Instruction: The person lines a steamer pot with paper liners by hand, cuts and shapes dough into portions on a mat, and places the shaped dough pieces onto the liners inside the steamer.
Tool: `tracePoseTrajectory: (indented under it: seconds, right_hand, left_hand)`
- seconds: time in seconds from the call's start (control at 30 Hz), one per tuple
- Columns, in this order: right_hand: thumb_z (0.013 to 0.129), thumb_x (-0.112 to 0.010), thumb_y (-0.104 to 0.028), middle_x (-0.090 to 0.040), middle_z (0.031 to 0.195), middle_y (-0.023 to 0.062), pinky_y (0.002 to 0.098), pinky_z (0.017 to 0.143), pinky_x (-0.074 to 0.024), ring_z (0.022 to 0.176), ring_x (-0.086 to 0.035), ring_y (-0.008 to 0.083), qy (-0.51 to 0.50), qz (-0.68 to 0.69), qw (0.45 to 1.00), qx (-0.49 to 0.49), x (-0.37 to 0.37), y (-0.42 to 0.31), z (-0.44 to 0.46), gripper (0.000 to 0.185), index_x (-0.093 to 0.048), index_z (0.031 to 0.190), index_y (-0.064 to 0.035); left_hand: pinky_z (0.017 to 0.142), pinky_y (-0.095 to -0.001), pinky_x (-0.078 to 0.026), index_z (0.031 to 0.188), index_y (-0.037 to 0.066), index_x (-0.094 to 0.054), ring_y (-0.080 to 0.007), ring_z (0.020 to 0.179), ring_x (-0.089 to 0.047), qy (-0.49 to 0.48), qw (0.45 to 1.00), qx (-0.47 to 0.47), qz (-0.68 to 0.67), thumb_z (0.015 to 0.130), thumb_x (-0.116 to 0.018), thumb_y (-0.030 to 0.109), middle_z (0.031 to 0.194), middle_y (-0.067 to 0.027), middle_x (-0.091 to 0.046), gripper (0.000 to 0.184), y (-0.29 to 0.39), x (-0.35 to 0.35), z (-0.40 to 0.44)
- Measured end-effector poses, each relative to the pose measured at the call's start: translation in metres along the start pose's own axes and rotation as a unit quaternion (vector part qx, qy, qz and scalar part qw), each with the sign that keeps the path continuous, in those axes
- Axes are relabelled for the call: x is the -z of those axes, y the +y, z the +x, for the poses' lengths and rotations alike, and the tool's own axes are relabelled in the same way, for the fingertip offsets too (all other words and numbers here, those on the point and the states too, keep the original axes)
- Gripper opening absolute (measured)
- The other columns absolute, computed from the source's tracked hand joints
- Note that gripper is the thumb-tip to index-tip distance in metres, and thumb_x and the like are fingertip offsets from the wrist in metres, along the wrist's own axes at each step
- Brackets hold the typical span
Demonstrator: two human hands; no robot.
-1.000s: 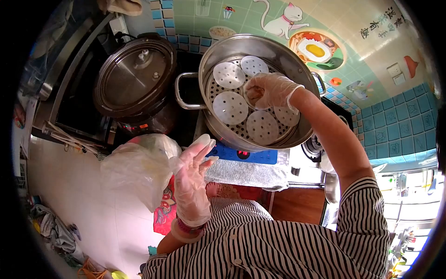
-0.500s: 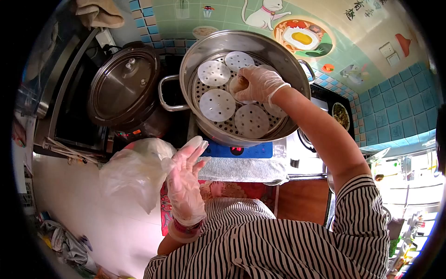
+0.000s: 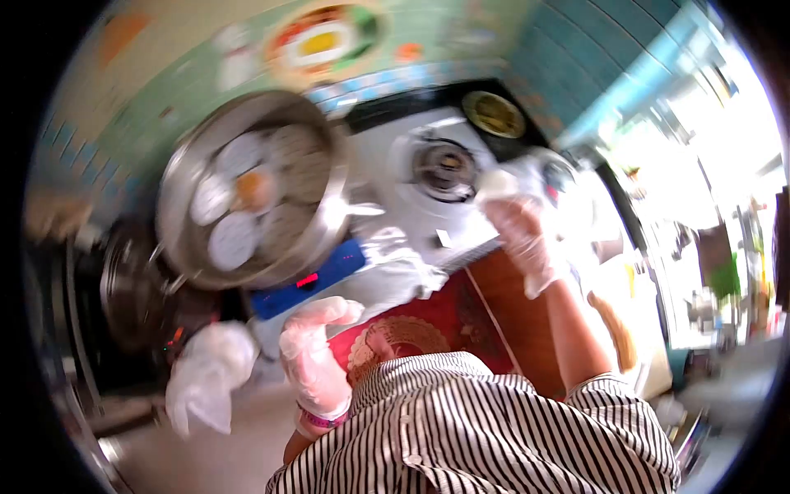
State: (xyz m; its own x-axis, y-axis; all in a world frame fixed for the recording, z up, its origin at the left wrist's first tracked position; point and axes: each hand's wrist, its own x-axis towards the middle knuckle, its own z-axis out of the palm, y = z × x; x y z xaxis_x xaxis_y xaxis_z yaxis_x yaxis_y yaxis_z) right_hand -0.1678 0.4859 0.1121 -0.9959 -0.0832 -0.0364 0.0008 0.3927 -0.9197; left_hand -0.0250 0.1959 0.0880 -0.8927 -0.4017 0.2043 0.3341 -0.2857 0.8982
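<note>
A large steel pot (image 3: 336, 177) holds several round white perforated sheets (image 3: 233, 240). On one of them, near the middle, sits a light-brown item (image 3: 256, 188), blurred. My left hand (image 3: 317, 350), in a clear glove, is below the pot near the blue cooker panel (image 3: 309, 278); motion smears its fingers. My right hand (image 3: 520, 235), gloved too, is out of the pot, right of the gas burner (image 3: 447, 167). A pale shape lies at its fingertips, too blurred to tell whether it is held.
A dish of food (image 3: 494, 114) stands at the back of the stove. A dark lidded cooker (image 3: 136, 284) is left of the pot, with a white plastic bag (image 3: 212, 370) in front. A grey cloth (image 3: 395, 276) lies along the counter edge.
The view has swung right. My right hand has left the pot and moved right past the burner, leaving the light-brown item in the pot. My left hand stays low in front of me.
</note>
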Motion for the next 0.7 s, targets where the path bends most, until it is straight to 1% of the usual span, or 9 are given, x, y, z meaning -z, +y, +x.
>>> tracePoseTrajectory:
  seconds: [0.03,0.13,0.27,0.33,0.4,0.43,0.53,0.63,0.7]
  right_hand:
    - [0.095,-0.07,-0.015,-0.07,0.114,0.0039,0.0331,0.095,-0.0554,0.105,-0.066,0.0183,0.008,-0.074,0.997,0.006,0.023,0.071,-0.028,0.028,-0.069,0.123,-0.0117]
    - [0.095,-0.067,-0.022,-0.076,0.103,0.0077,0.0334,0.093,-0.0554,0.098,-0.072,0.0207,0.048,-0.153,0.967,-0.197,0.064,0.144,-0.153,0.025,-0.073,0.115,-0.0071]
    - [0.096,-0.069,-0.015,-0.076,0.105,0.0058,0.0303,0.094,-0.0538,0.099,-0.07,0.0148,0.262,-0.015,0.893,-0.366,0.113,0.274,-0.329,0.021,-0.072,0.115,-0.0063]
    - [0.094,-0.069,-0.019,-0.076,0.109,0.0099,0.032,0.097,-0.0531,0.104,-0.071,0.0203,0.402,-0.013,0.847,-0.346,0.156,0.326,-0.407,0.025,-0.072,0.117,-0.0079]
    - [0.091,-0.071,-0.02,-0.075,0.102,0.012,0.0326,0.095,-0.0537,0.099,-0.071,0.0216,0.542,-0.073,0.777,-0.312,0.2,0.338,-0.461,0.026,-0.072,0.113,-0.006]
    - [0.089,-0.072,-0.021,-0.073,0.105,0.0135,0.0343,0.097,-0.0531,0.102,-0.07,0.0242,0.568,-0.084,0.734,-0.362,0.229,0.357,-0.492,0.032,-0.071,0.117,-0.0053]
    - [0.083,-0.075,-0.023,-0.065,0.121,0.0182,0.04,0.103,-0.0497,0.117,-0.062,0.0329,0.602,-0.196,0.629,-0.451,0.305,0.384,-0.558,0.049,-0.064,0.126,-0.0034]
    - [0.083,-0.074,-0.024,-0.06,0.13,0.019,0.0425,0.107,-0.0464,0.126,-0.055,0.0367,0.565,-0.256,0.638,-0.456,0.377,0.385,-0.576,0.053,-0.06,0.13,-0.0038]
    - [0.084,-0.072,-0.023,-0.06,0.132,0.0189,0.0422,0.11,-0.0438,0.128,-0.054,0.037,0.47,-0.348,0.693,-0.421,0.414,0.397,-0.579,0.048,-0.061,0.127,-0.0048]
  left_hand:
    - [0.092,-0.0466,-0.054,0.112,-0.006,-0.062,-0.0327,0.093,-0.069,-0.031,0.999,0.015,-0.002,0.103,-0.041,0.056,0.106,-0.0215,-0.069,0.067,-0.008,-0.019,0.0]
    - [0.096,-0.0437,-0.053,0.112,-0.005,-0.061,-0.0304,0.099,-0.068,-0.15,0.987,0.043,0.031,0.106,-0.037,0.048,0.111,-0.0196,-0.068,0.059,-0.032,-0.077,-0.016]
    - [0.097,-0.0391,-0.051,0.111,-0.004,-0.06,-0.0262,0.1,-0.067,-0.33,0.936,0.106,0.057,0.108,-0.033,0.04,0.113,-0.0188,-0.067,0.051,-0.068,-0.167,-0.041]
    - [0.095,-0.0378,-0.053,0.113,-0.003,-0.061,-0.0255,0.099,-0.069,-0.416,0.896,0.135,0.083,0.106,-0.036,0.051,0.114,-0.0184,-0.068,0.06,-0.091,-0.236,-0.076]
    - [0.095,-0.0374,-0.053,0.117,-0.004,-0.061,-0.0263,0.1,-0.07,-0.507,0.858,0.073,0.025,0.104,-0.038,0.058,0.115,-0.0184,-0.069,0.067,-0.117,-0.289,-0.111]
    - [0.095,-0.0375,-0.054,0.119,-0.005,-0.061,-0.0274,0.102,-0.07,-0.539,0.833,0.107,0.066,0.102,-0.04,0.062,0.116,-0.0194,-0.068,0.072,-0.119,-0.323,-0.134]
    - [0.095,-0.038,-0.054,0.118,-0.005,-0.063,-0.0267,0.102,-0.07,-0.598,0.78,0.179,-0.039,0.109,-0.036,0.047,0.118,-0.02,-0.069,0.059,-0.136,-0.408,-0.217]
    - [0.097,-0.0373,-0.054,0.119,-0.004,-0.063,-0.0243,0.104,-0.07,-0.668,0.705,0.235,-0.042,0.113,-0.038,0.031,0.114,-0.017,-0.071,0.044,-0.157,-0.466,-0.292]
    - [0.099,-0.037,-0.053,0.119,-0.004,-0.064,-0.0236,0.104,-0.07,-0.69,0.672,0.268,-0.032,0.112,-0.042,0.032,0.114,-0.0163,-0.072,0.043,-0.156,-0.493,-0.331]
